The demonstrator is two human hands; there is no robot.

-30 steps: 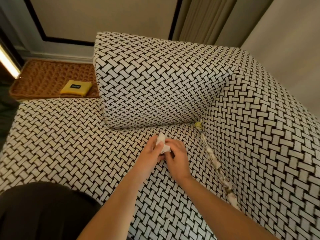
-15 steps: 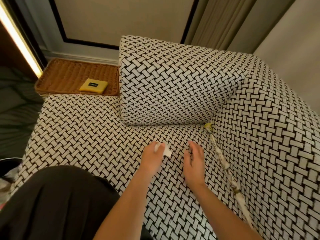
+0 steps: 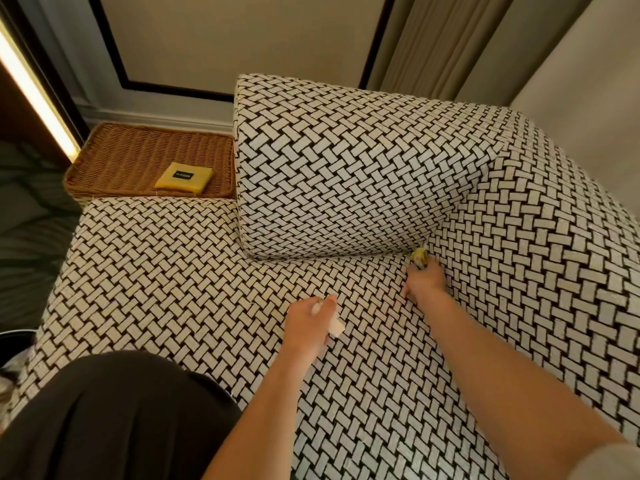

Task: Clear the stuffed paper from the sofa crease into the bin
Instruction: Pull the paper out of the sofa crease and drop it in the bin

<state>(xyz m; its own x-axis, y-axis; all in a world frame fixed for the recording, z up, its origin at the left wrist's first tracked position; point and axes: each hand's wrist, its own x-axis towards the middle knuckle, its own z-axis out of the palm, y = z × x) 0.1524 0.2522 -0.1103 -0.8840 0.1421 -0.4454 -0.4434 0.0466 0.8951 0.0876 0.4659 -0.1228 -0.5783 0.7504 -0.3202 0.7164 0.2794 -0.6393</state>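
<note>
1. A small crumpled paper wad (image 3: 420, 257), pale with a yellow tinge, sits jammed into the far right corner of the sofa seat (image 3: 173, 271), where the crease (image 3: 346, 259) under the back cushion (image 3: 346, 168) meets the padded right side (image 3: 536, 271).
2. The right hand (image 3: 423, 280) is stretched out flat over the seat, its fingertips at the wad. The blur hides whether they have pinched it or only touch it.
3. The outstretched right arm covers the crease along the right side, so any further paper there cannot be seen.
4. The left hand (image 3: 310, 322) hovers near the middle of the seat, fingers curled around a white paper scrap (image 3: 335, 328) that pokes out by the thumb.
5. Handling, as a judgement: the paper looks light, soft and easily torn. It likely needs a pinch low down where it enters the crease, then a slow pull outward, not a tug on the loose tip.
6. Beyond the seat's far left edge stands a wicker tray (image 3: 104, 161) holding a flat yellow packet (image 3: 184, 177).
7. A dark garment (image 3: 104, 417) covers the near left corner of the seat. A dark rim (image 3: 14, 336) at the left edge may be the bin.
</note>
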